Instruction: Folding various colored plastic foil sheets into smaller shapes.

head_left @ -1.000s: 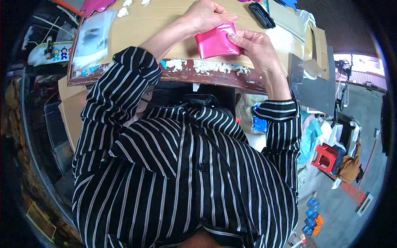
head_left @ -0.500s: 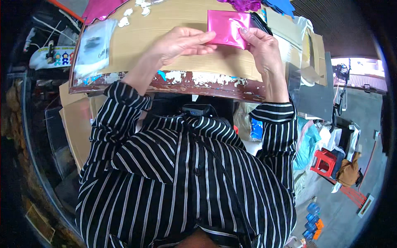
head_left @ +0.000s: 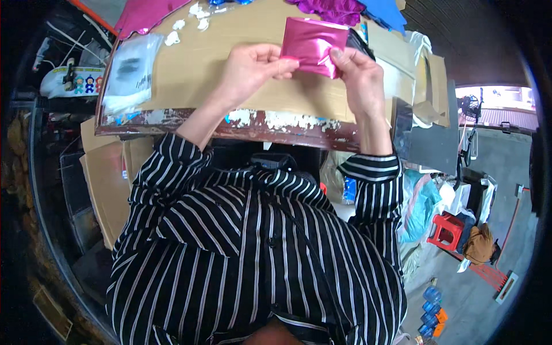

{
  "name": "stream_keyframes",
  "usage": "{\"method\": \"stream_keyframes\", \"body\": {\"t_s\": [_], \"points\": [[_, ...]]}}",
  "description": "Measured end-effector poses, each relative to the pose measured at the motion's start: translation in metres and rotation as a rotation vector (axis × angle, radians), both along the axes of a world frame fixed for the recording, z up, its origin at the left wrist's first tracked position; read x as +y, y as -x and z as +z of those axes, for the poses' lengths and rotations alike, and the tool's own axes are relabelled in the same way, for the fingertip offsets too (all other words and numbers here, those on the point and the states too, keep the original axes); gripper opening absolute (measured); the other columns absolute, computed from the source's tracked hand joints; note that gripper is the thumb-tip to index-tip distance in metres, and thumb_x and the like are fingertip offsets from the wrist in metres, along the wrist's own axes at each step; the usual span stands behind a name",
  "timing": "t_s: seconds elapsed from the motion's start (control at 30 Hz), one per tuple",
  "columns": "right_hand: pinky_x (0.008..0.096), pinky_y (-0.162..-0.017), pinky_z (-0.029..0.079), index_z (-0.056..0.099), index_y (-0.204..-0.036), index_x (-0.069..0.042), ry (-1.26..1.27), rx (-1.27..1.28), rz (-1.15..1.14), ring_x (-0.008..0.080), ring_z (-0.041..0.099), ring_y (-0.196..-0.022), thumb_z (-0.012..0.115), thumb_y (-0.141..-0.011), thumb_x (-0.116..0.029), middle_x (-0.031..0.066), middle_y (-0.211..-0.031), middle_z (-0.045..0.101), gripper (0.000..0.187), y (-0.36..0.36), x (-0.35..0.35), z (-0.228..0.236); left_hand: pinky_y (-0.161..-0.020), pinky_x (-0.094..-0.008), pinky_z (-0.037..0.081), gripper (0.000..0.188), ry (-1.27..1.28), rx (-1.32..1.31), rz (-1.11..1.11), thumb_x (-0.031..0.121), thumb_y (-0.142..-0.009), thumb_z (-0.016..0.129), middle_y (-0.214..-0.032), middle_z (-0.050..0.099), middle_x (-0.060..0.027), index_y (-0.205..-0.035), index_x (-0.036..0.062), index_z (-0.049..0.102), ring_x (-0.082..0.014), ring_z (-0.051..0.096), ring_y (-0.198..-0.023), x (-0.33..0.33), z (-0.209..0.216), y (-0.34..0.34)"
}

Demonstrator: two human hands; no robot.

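Note:
A shiny pink foil packet (head_left: 313,46), square and flat with light creases, is held up over the cardboard-covered table (head_left: 190,75). At its lower left corner my left hand (head_left: 253,69) pinches it, thumb and fingertips together. The other side is gripped by my right hand (head_left: 361,72), thumb on the front face and fingers behind, where they are partly hidden. Just behind the packet lies a dark object (head_left: 360,41), mostly covered from sight.
A clear plastic bag (head_left: 129,69) lies at the table's left. Along the far edge are pink fabric (head_left: 150,16), purple fabric (head_left: 330,10) and blue fabric (head_left: 384,12). White scraps (head_left: 172,38) dot the cardboard. A red stool (head_left: 445,231) stands on the floor at right.
My left fingers have curled in more at the packet's lower left corner. The packet has tilted slightly and shifted a little left and nearer. My right hand keeps its grip.

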State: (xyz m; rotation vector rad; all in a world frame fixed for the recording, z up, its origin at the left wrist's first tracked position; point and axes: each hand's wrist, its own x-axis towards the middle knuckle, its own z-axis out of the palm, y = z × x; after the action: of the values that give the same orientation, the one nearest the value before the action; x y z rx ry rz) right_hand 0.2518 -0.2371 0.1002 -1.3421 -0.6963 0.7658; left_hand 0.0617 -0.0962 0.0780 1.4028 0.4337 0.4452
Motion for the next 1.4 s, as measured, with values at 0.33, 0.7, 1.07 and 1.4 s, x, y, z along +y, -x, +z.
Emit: {"method": "stream_keyframes", "body": {"t_s": [0.33,0.7,1.07,1.4], "points": [[0.0224,-0.073,0.051,0.076,-0.106,0.004,-0.099,-0.144,-0.058,0.0083,0.064,-0.079,0.075,-0.095,-0.007,0.0041,-0.09,0.074,0.016,0.032,-0.018,0.012,-0.091,-0.0311,0.058,0.033,0.011,-0.175,0.033,0.013,-0.096,0.074,-0.113,0.074,-0.0111,-0.125,-0.0024,0.069,-0.0157,0.071,-0.1,-0.01,0.014,0.017],[0.0223,-0.071,0.051,0.076,-0.105,0.005,0.068,-0.133,-0.064,0.0082,0.064,-0.076,0.075,-0.095,-0.007,0.0038,-0.086,0.075,0.016,0.04,-0.017,0.015,-0.099,-0.0296,0.054,0.033,0.325,-0.289,0.081,0.02,-0.104,0.065,-0.115,0.074,-0.0097,-0.127,-0.003,0.068,-0.0126,0.068,-0.108,-0.003,0.012,-0.011],[0.0212,-0.066,0.05,0.077,-0.103,0.003,0.115,-0.168,-0.019,0.0058,0.062,-0.073,0.075,-0.095,-0.009,0.0023,-0.085,0.075,0.014,0.051,-0.02,0.011,-0.096,-0.0285,0.055,0.024,-0.097,-0.203,0.041,0.012,-0.098,0.071,-0.114,0.073,-0.0057,-0.119,0.0009,0.072,-0.0116,0.068,-0.104,0.005,0.033,-0.001],[0.0221,-0.066,0.054,0.075,-0.109,0.003,0.151,-0.243,0.046,0.0065,0.067,-0.076,0.071,-0.098,-0.009,0.0031,-0.089,0.076,0.017,0.064,-0.026,0.021,-0.091,-0.0263,0.057,0.018,-0.383,-0.24,0.006,0.002,-0.09,0.077,-0.109,0.071,-0.0031,-0.108,0.0015,0.076,-0.0119,0.069,-0.103,0.0,0.034,-0.003]]}}
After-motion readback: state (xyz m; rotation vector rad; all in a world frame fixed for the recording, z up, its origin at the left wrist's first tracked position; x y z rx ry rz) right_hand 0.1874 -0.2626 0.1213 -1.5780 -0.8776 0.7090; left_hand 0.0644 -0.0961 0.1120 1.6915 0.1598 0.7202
